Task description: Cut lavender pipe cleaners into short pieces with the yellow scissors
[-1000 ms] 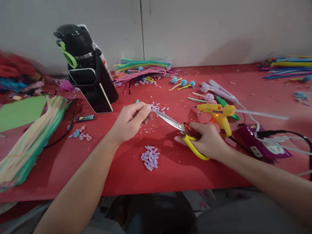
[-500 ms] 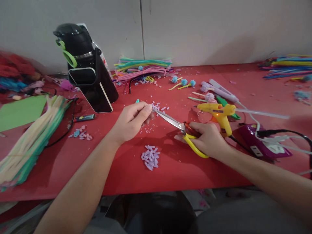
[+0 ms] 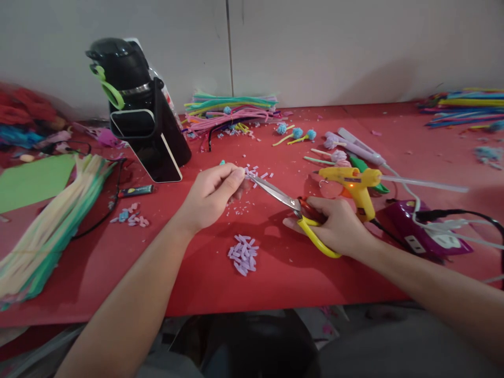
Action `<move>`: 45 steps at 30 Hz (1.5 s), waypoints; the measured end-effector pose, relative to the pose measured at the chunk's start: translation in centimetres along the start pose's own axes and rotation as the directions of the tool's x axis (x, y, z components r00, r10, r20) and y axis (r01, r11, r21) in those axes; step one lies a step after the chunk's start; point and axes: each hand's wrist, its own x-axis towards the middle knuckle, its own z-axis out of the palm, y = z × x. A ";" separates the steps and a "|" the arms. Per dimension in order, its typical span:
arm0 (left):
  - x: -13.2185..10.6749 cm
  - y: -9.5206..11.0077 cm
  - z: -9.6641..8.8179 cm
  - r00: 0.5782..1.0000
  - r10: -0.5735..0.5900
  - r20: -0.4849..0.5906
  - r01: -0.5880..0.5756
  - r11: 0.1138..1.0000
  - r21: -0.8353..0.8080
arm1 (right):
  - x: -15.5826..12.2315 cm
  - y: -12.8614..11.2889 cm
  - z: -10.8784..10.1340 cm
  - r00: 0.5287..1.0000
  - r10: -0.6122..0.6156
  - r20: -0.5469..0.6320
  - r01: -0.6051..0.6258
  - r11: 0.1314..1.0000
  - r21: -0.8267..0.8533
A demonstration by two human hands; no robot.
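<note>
My left hand (image 3: 210, 195) is pinched shut on a small piece I cannot make out, held just above the red table (image 3: 275, 283). The blade tips of the scissors (image 3: 289, 205) meet those fingertips. My right hand (image 3: 334, 226) grips the scissors by their yellow and red handles. A small heap of lilac cut pieces (image 3: 242, 254) lies on the table below and between my hands. More lilac bits (image 3: 255, 172) are scattered just beyond the left fingertips.
A yellow glue gun (image 3: 354, 185) stands right of my right hand, beside a purple power strip (image 3: 425, 231) with cables. A black bottle in a stand (image 3: 137, 113) sits back left. Pipe-cleaner bundles (image 3: 51, 226) lie left, centre back (image 3: 232, 111) and far right (image 3: 464, 107).
Both hands stay almost in place. The scissors' handles and my right hand have shifted very slightly; the blades remain at my left fingertips.
</note>
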 end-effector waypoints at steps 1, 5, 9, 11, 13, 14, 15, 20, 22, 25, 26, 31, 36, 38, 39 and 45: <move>0.0 0.0 0.0 1.000 0.001 0.000 -0.001 1.000 0.003 | 0.0 0.0 0.0 1.000 0.000 0.001 0.000 1.000 -0.004; 0.0 0.1 0.0 1.000 -0.003 -0.008 0.003 1.000 0.031 | 0.1 -0.1 -0.1 1.000 -0.017 -0.002 0.017 1.000 -0.006; 0.0 0.1 0.0 1.000 -0.002 -0.019 0.003 0.999 0.040 | 0.1 -0.1 0.0 0.999 -0.029 -0.013 0.029 1.000 -0.012; -0.1 0.1 0.1 1.000 0.004 -0.025 -0.003 0.999 0.043 | 0.1 0.1 0.0 0.999 -0.035 -0.022 0.034 0.999 -0.016; 0.0 0.0 0.1 1.000 0.011 -0.027 -0.010 0.999 0.043 | 0.1 0.2 0.1 0.999 -0.041 -0.029 0.041 0.999 -0.013; 0.0 0.0 0.1 1.000 0.014 -0.027 -0.013 0.999 0.040 | 0.2 0.2 0.1 0.999 -0.043 -0.033 0.043 0.999 -0.010; 0.0 0.0 0.1 0.999 0.017 -0.028 -0.016 0.999 0.038 | 0.2 0.2 0.1 0.998 -0.043 -0.039 0.042 0.999 -0.007; 0.0 -0.1 0.0 0.998 0.022 -0.053 -0.018 0.998 0.057 | 0.1 -0.3 -0.1 0.999 -0.007 -0.033 0.007 1.000 0.020; 0.0 -0.1 0.1 0.998 0.020 -0.060 -0.016 0.998 0.064 | 0.0 -0.4 -0.2 1.000 0.006 -0.024 -0.006 1.000 0.021; 0.0 -0.1 0.2 0.997 0.021 -0.070 -0.017 0.998 0.057 | 0.0 -0.3 -0.2 1.000 0.008 -0.013 -0.008 1.000 0.002; 0.0 -0.1 0.2 0.997 0.021 -0.071 -0.017 0.998 0.052 | 0.0 -0.3 -0.2 1.000 0.008 -0.010 -0.008 1.000 -0.001; 0.0 -0.1 0.4 0.997 0.024 -0.068 -0.021 0.999 0.051 | 0.1 -0.2 -0.1 1.000 0.008 0.011 -0.008 1.000 0.012; 0.0 -0.1 0.2 0.998 0.023 -0.052 -0.019 0.997 0.072 | 0.2 0.2 0.0 1.000 -0.016 0.014 0.016 1.000 -0.010; 0.0 -0.1 0.2 0.998 0.024 -0.051 -0.019 0.996 0.086 | 0.2 0.3 0.0 1.000 -0.020 0.009 0.021 1.000 -0.015; 0.0 -0.1 0.1 0.998 0.024 -0.050 -0.020 0.996 0.091 | 0.1 0.3 0.0 1.000 -0.020 0.009 0.020 1.000 -0.014; -0.1 -0.1 0.1 0.998 0.022 -0.059 -0.016 0.996 0.087 | 0.2 0.0 -0.1 1.000 -0.014 -0.005 0.014 1.000 -0.006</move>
